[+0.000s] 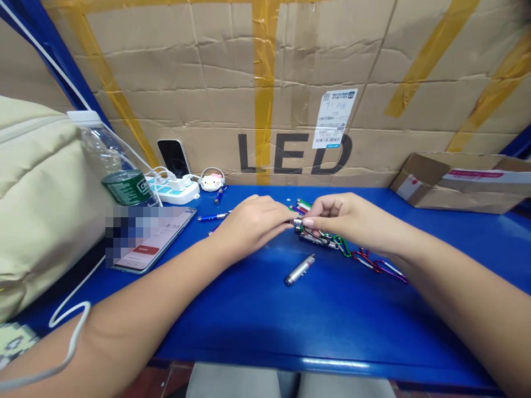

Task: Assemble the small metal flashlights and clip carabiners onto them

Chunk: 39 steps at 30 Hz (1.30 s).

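Note:
In the middle of the desk, my left hand (260,222) is closed, its fingertips on a small silver penlight (297,222), most of which its fingers hide. My right hand (342,218) pinches at the penlight's other end, where a dark carabiner (317,239) shows below the fingertips. Another silver penlight (300,270) lies loose in front of the hands. Under and behind my right hand is a pile of penlights (304,204) in several colours. Green (342,246), red (367,261) and purple (392,271) carabiners trail right from it. A blue penlight (213,217) lies left of my left hand.
On the left stand a cream bag (41,193), a bottle (124,177), a phone (151,243) and a white power strip (178,190) with cables. An open cardboard box (464,188) sits at the back right. A large carton (207,83) walls off the blue desk's (290,320) rear.

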Tool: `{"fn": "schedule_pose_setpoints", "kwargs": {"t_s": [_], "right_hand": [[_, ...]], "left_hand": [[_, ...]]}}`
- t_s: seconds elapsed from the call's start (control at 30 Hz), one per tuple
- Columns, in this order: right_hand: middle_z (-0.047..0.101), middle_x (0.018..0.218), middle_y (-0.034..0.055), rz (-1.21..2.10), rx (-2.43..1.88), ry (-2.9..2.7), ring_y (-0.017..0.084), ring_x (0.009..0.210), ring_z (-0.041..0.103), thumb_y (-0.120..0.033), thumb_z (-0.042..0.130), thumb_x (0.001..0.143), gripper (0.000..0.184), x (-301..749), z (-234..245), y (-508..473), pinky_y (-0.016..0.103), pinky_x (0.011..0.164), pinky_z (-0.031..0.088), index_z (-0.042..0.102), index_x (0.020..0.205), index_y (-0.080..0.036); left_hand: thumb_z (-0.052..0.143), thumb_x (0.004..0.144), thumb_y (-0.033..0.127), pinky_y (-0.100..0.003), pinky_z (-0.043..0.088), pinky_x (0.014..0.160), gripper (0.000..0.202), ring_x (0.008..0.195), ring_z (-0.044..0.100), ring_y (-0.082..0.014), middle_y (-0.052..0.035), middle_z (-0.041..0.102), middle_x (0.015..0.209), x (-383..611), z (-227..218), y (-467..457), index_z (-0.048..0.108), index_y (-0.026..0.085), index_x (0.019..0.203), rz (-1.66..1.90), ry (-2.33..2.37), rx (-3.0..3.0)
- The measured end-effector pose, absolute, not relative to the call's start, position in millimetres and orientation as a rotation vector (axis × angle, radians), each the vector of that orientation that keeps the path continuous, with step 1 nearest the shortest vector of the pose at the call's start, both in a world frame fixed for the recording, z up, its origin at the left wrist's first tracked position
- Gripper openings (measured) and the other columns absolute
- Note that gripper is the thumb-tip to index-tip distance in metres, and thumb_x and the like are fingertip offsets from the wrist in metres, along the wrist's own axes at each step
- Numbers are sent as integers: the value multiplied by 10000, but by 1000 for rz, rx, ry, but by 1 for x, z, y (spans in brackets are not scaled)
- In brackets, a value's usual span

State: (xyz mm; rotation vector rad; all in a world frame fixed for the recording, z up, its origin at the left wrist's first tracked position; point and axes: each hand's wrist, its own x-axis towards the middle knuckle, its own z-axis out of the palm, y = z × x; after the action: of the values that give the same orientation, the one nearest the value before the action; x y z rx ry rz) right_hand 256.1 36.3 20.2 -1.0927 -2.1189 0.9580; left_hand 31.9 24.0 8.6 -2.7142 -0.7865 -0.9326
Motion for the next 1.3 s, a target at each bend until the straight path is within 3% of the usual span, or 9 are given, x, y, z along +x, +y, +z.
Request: {"fn": "schedule_pose_setpoints", "kwargs": {"t_s": [0.13,0.23,0.37,0.53,0.9,1.17,1.3], "right_hand": [[627,665,24,1420,-998,-1892,116,566,544,-494,707,718,353,254,25,31,253,497,414,559,689,-174],[624,677,24,1559,-964,-1788,108,572,551,-485,721,709,358,250,26,29,256,521,438,540,703,-176],[642,682,25,1313,-1048,-1787,106,581,566,-516,665,758,364,243,21,30,254,562,458,564,722,-169],[641,607,25,914,-1186,-1876,134,556,573,-506,626,793,346,236,21,25,250,508,425,603,706,-172],[623,609,12,1290,-960,-1636,128,552,581,-546,727,693,429,234,14,26,267,542,462,493,696,-187],[648,628,19,758,-1044,-1959,158,593,613,-486,557,859,322,240,24,23,260,532,443,540,726,-194],[708,822,35,272,-936,-2298,183,744,659,-331,496,905,183,248,26,28,284,648,480,637,882,-216]], "left_hand": [[450,961,282,-304,412,749,246,911,656,-163,-69,727,1035,30,12,20,673,217,1043,-938,-711,-2566],[443,962,286,-308,410,745,256,912,656,-167,-75,725,1043,30,15,18,673,219,1052,-934,-737,-2552],[491,939,286,-298,437,787,238,910,659,-172,-68,728,1011,32,11,23,673,194,1062,-981,-882,-2627],[540,902,234,-276,479,794,272,908,657,-168,-47,725,1009,37,5,27,657,208,1146,-1041,-1053,-2767],[656,814,244,-260,505,766,142,802,656,-146,-36,727,883,50,5,17,721,180,922,-1542,-1243,-2767],[634,791,204,-275,500,798,136,826,644,-150,-26,716,893,52,10,16,700,176,907,-1564,-1387,-2789],[624,812,257,-303,505,816,177,839,650,-168,-50,717,913,47,10,20,694,160,942,-1625,-1532,-2832]]}}
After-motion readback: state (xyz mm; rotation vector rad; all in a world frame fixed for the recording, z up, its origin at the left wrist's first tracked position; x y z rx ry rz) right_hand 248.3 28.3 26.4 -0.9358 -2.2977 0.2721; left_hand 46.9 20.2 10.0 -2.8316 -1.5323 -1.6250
